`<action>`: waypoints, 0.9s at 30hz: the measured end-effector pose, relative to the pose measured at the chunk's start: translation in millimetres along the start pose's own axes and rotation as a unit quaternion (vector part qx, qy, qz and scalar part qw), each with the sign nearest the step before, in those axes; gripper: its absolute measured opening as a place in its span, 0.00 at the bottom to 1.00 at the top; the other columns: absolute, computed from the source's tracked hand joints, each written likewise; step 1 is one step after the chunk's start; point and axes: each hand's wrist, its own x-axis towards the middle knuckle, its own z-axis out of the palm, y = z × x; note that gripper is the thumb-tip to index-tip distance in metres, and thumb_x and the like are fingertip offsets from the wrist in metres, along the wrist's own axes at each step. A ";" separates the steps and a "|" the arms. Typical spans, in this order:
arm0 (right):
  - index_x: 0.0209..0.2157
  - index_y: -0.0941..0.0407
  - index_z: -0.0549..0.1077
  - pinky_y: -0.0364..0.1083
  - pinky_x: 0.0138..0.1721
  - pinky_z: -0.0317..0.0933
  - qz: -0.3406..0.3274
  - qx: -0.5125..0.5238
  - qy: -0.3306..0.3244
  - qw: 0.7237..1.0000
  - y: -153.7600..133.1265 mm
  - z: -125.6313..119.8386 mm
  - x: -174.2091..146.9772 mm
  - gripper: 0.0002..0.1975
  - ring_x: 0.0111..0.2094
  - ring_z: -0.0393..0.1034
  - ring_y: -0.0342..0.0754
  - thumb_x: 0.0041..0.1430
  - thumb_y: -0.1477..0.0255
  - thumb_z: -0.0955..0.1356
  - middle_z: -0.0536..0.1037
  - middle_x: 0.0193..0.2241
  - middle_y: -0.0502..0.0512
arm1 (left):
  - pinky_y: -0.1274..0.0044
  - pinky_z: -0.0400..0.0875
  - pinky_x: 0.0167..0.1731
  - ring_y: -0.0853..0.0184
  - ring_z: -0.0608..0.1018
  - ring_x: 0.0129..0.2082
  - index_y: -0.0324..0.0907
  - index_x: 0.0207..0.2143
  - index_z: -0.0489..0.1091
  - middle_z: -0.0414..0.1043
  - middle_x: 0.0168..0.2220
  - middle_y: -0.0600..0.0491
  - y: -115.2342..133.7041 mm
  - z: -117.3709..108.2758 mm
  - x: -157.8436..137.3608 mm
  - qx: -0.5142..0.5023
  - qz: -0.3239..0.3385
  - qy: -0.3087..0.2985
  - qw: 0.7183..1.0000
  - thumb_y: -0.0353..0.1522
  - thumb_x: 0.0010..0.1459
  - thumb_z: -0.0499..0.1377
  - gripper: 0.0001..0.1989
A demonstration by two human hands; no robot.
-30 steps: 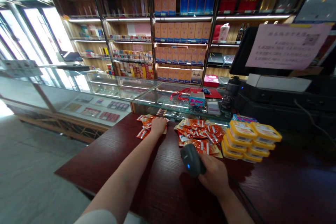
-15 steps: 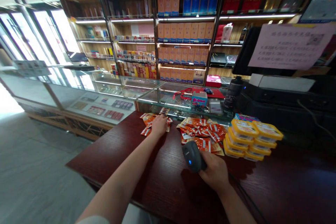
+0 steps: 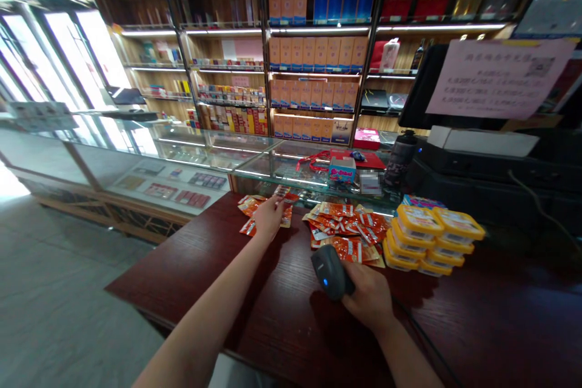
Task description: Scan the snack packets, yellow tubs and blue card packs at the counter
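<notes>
Shelves point(image 3: 318, 31) line the room beyond my dark wooden counter point(image 3: 277, 312), a pink notice point(image 3: 500, 80) is illegibly blurred, orange packets point(image 3: 343, 221) lie heaped centrally, my left hand point(image 3: 268, 219), fingers half-curled, partly hides a smaller packet pile point(image 3: 248, 205), its grip indeterminable, and my right hand point(image 3: 369, 292) wraps round a scanner point(image 3: 328, 271).

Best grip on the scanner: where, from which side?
I'd take the scanner by its handle, from the near right, where the right hand has it: the broad head juts leftward, leaving that side free. Mind the cable trailing past the hand.
</notes>
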 end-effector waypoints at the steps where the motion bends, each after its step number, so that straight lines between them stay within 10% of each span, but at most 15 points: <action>1: 0.46 0.57 0.71 0.46 0.38 0.63 0.002 -0.003 -0.002 1.000 -0.1 -0.4 -0.2 0.18 0.37 0.74 0.51 0.51 0.71 0.66 0.80 0.38 0.58 | 0.73 0.72 0.33 0.63 0.79 0.31 0.41 0.40 0.75 0.78 0.31 0.48 -2.1 -1.2 -6.6 -0.093 -0.020 0.003 0.995 0.36 0.59 0.52 0.14; 6: 0.44 0.57 0.72 0.47 0.37 0.64 0.011 0.002 0.001 1.000 -2.4 -2.8 -0.7 0.17 0.36 0.75 0.52 0.50 0.72 0.65 0.80 0.37 0.58 | 0.74 0.75 0.30 0.65 0.79 0.28 0.38 0.31 0.74 0.77 0.27 0.50 -13.7 4.6 -48.1 -0.366 -0.098 -0.014 0.925 0.40 0.54 0.56 0.14; 10: 0.44 0.58 0.72 0.47 0.37 0.64 0.031 0.018 -0.005 0.999 -8.1 -3.9 0.1 0.17 0.37 0.75 0.52 0.50 0.71 0.65 0.80 0.38 0.59 | 0.77 0.73 0.28 0.68 0.77 0.25 0.38 0.28 0.70 0.73 0.25 0.54 -20.1 14.4 -67.1 -0.320 -0.099 0.036 0.942 0.37 0.46 0.64 0.12; 16: 0.44 0.54 0.74 0.48 0.37 0.65 0.107 0.084 -0.055 0.989 -20.7 -5.0 13.7 0.18 0.37 0.75 0.54 0.48 0.71 0.66 0.81 0.36 0.56 | 0.76 0.74 0.30 0.68 0.78 0.29 0.39 0.48 0.63 0.74 0.32 0.54 -25.7 20.1 -68.5 -0.333 -0.105 0.044 0.936 0.26 0.44 0.65 0.27; 27: 0.38 0.59 0.76 0.53 0.43 0.66 0.179 0.339 -0.073 0.921 -51.8 3.8 64.0 0.18 0.39 0.74 0.55 0.48 0.63 0.71 0.81 0.36 0.59 | 0.72 0.74 0.39 0.64 0.79 0.36 0.38 0.40 0.71 0.78 0.39 0.49 -28.4 22.9 -68.8 -0.312 -0.070 0.009 0.948 0.25 0.45 0.63 0.16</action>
